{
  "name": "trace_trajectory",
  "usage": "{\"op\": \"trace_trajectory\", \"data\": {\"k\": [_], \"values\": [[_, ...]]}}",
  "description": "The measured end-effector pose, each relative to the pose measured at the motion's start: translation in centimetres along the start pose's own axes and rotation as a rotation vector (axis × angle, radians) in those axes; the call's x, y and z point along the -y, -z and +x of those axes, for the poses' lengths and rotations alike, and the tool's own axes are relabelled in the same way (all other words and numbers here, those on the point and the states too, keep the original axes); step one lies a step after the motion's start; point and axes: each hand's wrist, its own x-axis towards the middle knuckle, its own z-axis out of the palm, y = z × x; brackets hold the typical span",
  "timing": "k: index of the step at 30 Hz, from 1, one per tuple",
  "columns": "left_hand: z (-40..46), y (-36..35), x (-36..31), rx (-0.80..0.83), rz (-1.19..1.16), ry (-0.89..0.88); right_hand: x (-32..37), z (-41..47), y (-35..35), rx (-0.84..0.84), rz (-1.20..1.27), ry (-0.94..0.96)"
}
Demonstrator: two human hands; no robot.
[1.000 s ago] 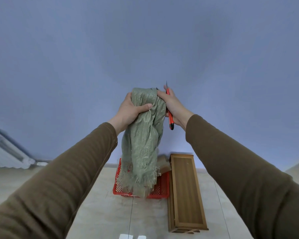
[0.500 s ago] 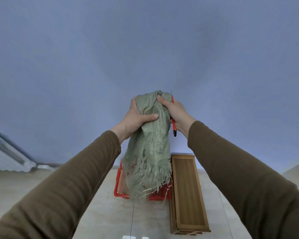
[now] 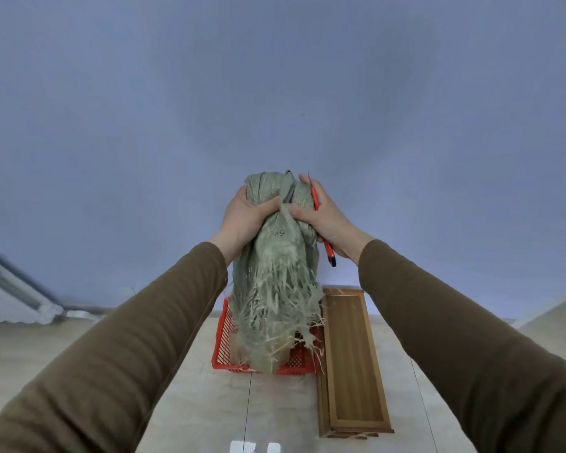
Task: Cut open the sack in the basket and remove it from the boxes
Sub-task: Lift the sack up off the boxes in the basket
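A grey-green woven sack (image 3: 275, 279) hangs bunched in the air, its frayed lower edge dangling over the red plastic basket (image 3: 224, 331) on the floor. My left hand (image 3: 244, 217) grips the sack's upper part from the left. My right hand (image 3: 324, 217) clutches the sack from the right and also holds a red utility knife (image 3: 322, 230) against its palm, blade end pointing up. The sack hides what lies inside the basket.
A long wooden box (image 3: 352, 361) lies on the tiled floor right beside the basket. A white radiator (image 3: 10, 299) stands at the far left against the blue wall. Tiled floor stretches in front of the basket.
Both hands have come lower and closer together, gathering the sack into a tighter bundle. The frayed edge now hangs down onto the basket's front.
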Motion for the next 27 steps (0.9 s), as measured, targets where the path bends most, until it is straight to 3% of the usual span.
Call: {"op": "trace_trajectory", "data": {"k": [6,10,13,21,27], "values": [[-0.6,-0.9,-0.5,-0.111,0.098,0.042,-1.1,0.2,0.7,0.015,0.011,-0.067],[-1.1,-2.0,-0.2,0.052,-0.072,0.058,-1.4,0.2,1.0,-0.123,0.040,-0.059],[-1.7,-2.3,0.2,0.177,-0.015,0.041,-1.5,-0.3,1.2,-0.186,0.029,-0.119],[-3.2,-3.2,1.5,0.227,-0.068,-0.010,-1.3,-1.3,2.0,-0.140,0.135,-0.363],[-4.2,-3.3,1.8,0.073,-0.111,0.062,-1.6,-2.2,1.2,-0.141,0.139,-0.385]]}}
